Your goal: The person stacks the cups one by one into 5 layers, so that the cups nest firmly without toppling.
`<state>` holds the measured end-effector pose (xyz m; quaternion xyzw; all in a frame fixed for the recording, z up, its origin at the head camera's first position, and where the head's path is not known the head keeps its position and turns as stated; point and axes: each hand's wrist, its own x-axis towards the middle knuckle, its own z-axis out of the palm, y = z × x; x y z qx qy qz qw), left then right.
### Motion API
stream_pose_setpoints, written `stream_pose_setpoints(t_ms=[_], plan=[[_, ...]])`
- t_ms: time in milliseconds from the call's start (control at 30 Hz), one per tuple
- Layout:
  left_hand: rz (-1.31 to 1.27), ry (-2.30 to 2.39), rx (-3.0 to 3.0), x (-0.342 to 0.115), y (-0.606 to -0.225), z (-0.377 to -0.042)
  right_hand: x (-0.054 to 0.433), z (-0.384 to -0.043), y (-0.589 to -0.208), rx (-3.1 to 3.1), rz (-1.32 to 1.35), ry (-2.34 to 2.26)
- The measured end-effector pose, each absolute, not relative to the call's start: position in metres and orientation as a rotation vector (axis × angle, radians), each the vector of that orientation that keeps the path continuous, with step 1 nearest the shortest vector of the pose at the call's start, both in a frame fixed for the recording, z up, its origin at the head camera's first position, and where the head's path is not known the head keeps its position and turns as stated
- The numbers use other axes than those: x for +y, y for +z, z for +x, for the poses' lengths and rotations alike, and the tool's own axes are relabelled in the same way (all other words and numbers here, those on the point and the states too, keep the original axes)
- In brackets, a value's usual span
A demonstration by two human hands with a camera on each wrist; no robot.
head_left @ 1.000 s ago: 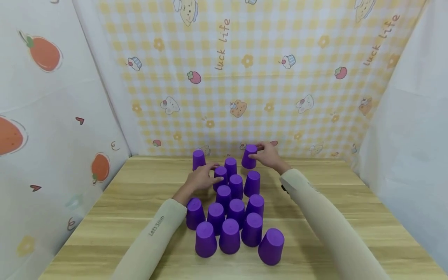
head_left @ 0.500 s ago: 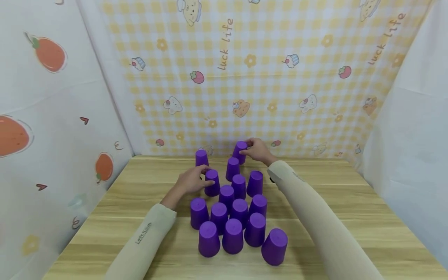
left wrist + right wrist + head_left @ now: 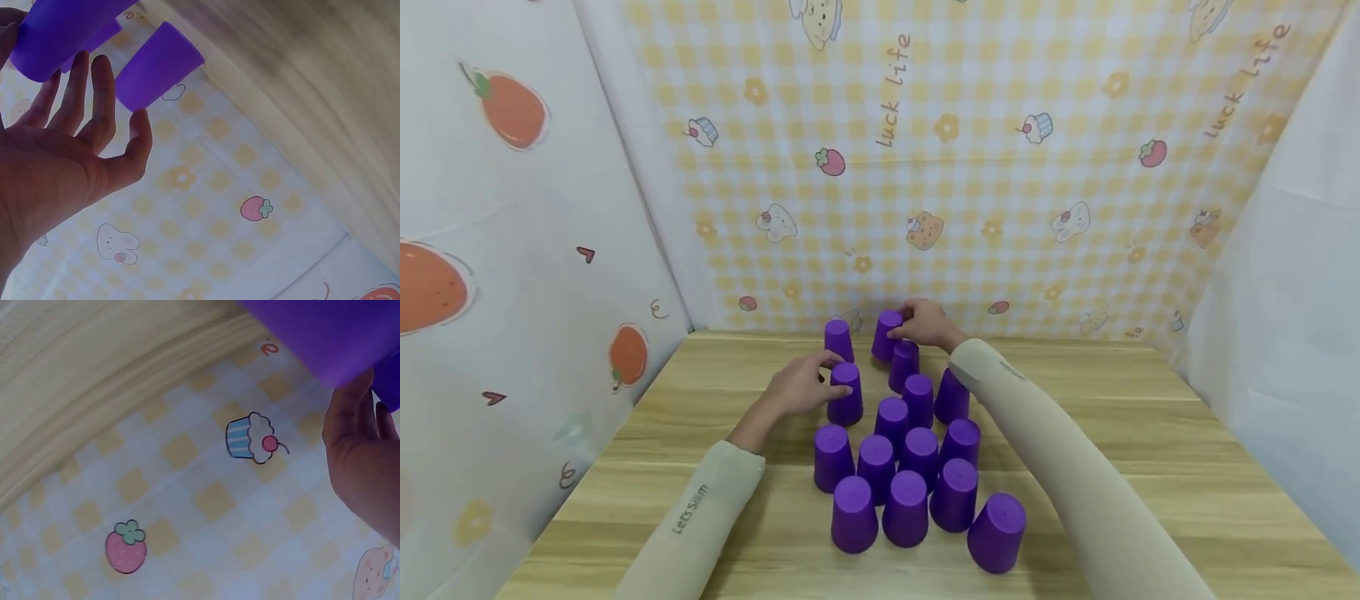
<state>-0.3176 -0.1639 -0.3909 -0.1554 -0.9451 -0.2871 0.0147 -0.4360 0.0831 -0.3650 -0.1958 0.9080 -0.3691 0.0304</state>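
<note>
The person's left hand [image 3: 801, 385] has its thumb and fingers closed around the side of a smooth purple tapered plastic-looking cup [image 3: 846, 402], at the left border of a group of similar cups. The right hand [image 3: 927, 322] pinches a second purple cup [image 3: 883, 342] near the backdrop, with the thumb on the side toward the person. I cannot tell if either held cup bears fully on the table.

Both cups have the narrow closed end up, so a grip from the side seems the natural one. Each hand comes from its own outer side, probably because neighbours occupy the inside: a third cup [image 3: 838, 337] stands beyond the left fingers, and a fourth cup [image 3: 904, 372] stands just in front of the right hand's cup.

Nearer to the person, the remaining purple cups [image 3: 906, 510] stand mouth down in a loose cluster, which presumably gives them a wide, stable base. All are on a light wood-grain table [image 3: 1150, 467], before a yellow-and-white checked cloth backdrop [image 3: 1000, 183].
</note>
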Motion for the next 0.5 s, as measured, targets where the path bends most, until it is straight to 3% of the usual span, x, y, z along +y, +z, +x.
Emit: stream_pose_setpoints(t_ms=[500], plan=[[-0.39, -0.947, -2.87, -0.177, -0.386, -0.321, 0.054, -0.444, -0.376, 2.778, -0.688, -1.031]])
